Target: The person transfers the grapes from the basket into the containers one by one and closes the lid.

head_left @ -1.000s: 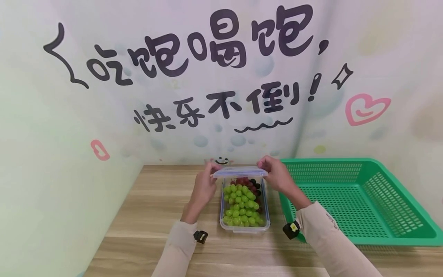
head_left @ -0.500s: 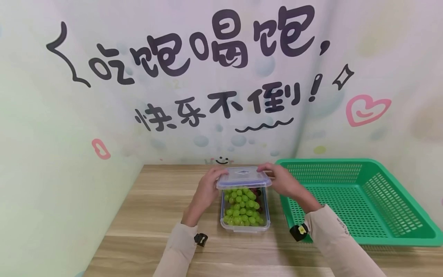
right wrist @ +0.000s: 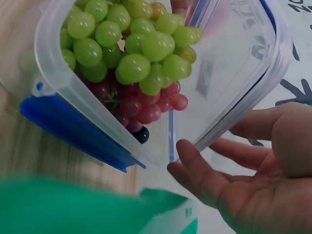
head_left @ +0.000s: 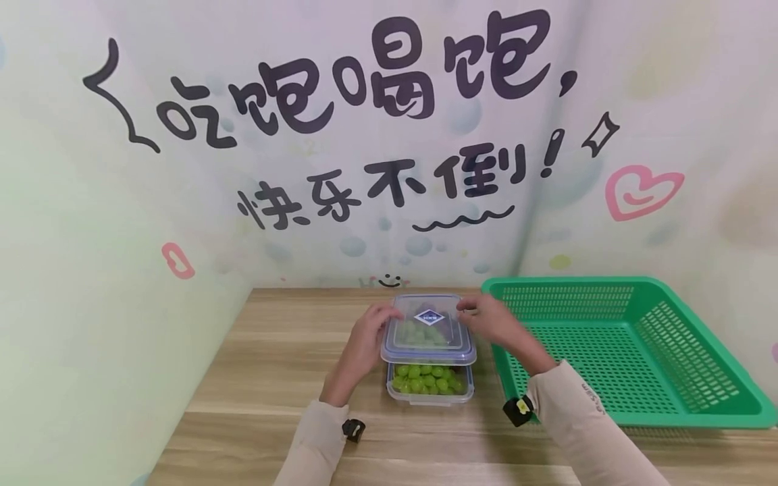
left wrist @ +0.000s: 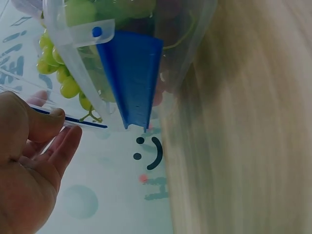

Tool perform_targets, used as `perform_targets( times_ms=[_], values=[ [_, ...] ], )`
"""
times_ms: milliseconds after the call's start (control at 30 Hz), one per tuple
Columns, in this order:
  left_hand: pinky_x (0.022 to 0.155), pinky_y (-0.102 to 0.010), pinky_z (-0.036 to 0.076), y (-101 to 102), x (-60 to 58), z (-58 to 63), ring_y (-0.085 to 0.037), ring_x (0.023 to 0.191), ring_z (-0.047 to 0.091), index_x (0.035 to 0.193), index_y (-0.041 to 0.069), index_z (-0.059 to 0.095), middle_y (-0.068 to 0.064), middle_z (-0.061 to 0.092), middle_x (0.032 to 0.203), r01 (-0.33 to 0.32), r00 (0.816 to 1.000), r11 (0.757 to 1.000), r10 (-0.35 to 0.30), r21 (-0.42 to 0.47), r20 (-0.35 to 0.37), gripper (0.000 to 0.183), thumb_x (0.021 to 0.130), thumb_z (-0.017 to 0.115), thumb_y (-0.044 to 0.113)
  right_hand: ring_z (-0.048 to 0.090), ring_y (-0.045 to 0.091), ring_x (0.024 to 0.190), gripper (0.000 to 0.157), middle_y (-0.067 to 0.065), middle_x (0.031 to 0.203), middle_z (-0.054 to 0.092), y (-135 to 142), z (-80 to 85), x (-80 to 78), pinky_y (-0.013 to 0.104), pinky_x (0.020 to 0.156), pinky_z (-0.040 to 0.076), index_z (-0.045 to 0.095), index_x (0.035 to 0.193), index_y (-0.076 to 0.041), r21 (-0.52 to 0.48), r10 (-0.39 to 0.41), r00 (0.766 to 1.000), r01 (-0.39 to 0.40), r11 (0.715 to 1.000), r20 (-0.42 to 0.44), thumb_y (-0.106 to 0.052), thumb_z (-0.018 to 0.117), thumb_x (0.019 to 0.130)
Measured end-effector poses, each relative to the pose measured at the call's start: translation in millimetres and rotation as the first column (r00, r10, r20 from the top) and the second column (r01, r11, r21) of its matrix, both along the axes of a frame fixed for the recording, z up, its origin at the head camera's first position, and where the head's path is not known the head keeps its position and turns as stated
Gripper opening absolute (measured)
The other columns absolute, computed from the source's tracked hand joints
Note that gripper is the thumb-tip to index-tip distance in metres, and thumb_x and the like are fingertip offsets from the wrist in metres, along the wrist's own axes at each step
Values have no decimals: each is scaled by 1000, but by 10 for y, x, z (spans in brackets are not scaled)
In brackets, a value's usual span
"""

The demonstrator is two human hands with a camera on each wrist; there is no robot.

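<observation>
A clear plastic lid [head_left: 450, 339] with a blue seal slants over a clear food container [head_left: 430, 399], its front edge raised above the container. My left hand [head_left: 365, 343] pinches the lid's left edge between thumb and fingers. At the lid's right edge is my right hand [head_left: 495, 325], holding the rim with bent fingers. Green grapes [head_left: 419, 386] fill the container's front. In the right wrist view, red grapes [right wrist: 146, 109] and a dark grape [right wrist: 141, 135] lie behind them. A blue side latch [left wrist: 131, 78] hangs unfastened in the left wrist view.
A large green plastic basket [head_left: 614, 418] stands right of the container, close to my right forearm. Both rest on a wood-grain table [head_left: 273, 358]. A pale wall covering [head_left: 340, 250] with printed characters rises behind the table.
Both hands have brought the lid down and toward me. It now covers the rear and middle of the container, hiding more of the grapes. The container and basket have stayed put.
</observation>
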State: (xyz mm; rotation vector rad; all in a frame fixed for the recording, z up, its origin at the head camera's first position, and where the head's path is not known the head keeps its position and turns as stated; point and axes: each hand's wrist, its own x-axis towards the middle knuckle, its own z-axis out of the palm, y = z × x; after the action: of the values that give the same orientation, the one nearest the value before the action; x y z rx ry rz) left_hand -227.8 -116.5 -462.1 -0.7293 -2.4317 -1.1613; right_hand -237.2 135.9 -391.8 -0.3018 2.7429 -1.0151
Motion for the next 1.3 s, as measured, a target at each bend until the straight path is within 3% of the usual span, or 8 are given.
perform_targets(
  times_ms=[200,333,533,667,867,1067,1200,1300],
  values=[
    [99,-42,53,5,10,-41,-30,115,60,106,4,67,-13,61,118,5,1000,1000,-5,3,-17,32,88,56,-19,54,44,124,37,29,135,56,-106,-25,58,54,97,52,59,130,9,70,-27,998,31,997,-50,-13,53,100],
    [98,-42,54,-8,11,-62,-31,115,61,106,2,68,-14,61,117,6,1000,1000,-6,6,-14,31,88,57,-20,49,45,131,43,31,141,51,-180,-55,105,55,103,47,52,134,13,63,-60,996,65,996,-66,-14,52,100],
    [103,-43,51,-49,22,-64,-31,117,60,108,2,70,-14,62,118,17,999,1000,-17,12,32,41,85,47,-24,54,46,123,42,35,131,56,-281,-133,149,56,101,48,53,130,17,26,-109,983,114,993,-148,-13,51,101],
    [103,-46,50,-48,21,-43,-30,118,59,106,3,72,-13,63,119,-3,995,997,-5,75,100,36,93,41,-11,53,47,123,42,35,129,56,-318,-189,149,57,103,46,53,130,16,-15,-184,971,184,983,-154,-14,49,101],
    [90,-41,58,46,-20,15,-26,106,62,95,4,68,-12,63,111,-74,983,989,51,129,177,28,104,49,22,48,46,128,41,34,136,51,-339,-275,162,57,107,42,46,134,13,-173,-301,952,288,942,-49,-13,45,103],
    [83,-38,59,140,-81,41,-24,97,64,75,6,60,-9,62,95,-186,961,970,147,157,233,30,100,61,24,39,47,135,43,36,142,41,-396,-351,167,59,113,35,39,139,13,-259,-344,939,326,909,-26,-4,44,101],
    [85,-36,58,177,-117,2,-24,100,64,94,4,67,-10,63,102,-218,945,961,164,169,284,15,94,69,19,30,51,139,52,41,145,30,-429,-398,166,60,116,28,28,149,11,-251,-351,936,335,908,-21,-1,40,100],
    [91,-38,57,193,-132,-28,-25,106,62,116,1,67,-13,62,112,-223,940,964,174,143,294,28,94,69,17,25,52,140,56,41,147,24,-444,-422,169,61,117,25,22,152,10,-235,-360,933,351,906,5,-4,38,100]
  ],
)
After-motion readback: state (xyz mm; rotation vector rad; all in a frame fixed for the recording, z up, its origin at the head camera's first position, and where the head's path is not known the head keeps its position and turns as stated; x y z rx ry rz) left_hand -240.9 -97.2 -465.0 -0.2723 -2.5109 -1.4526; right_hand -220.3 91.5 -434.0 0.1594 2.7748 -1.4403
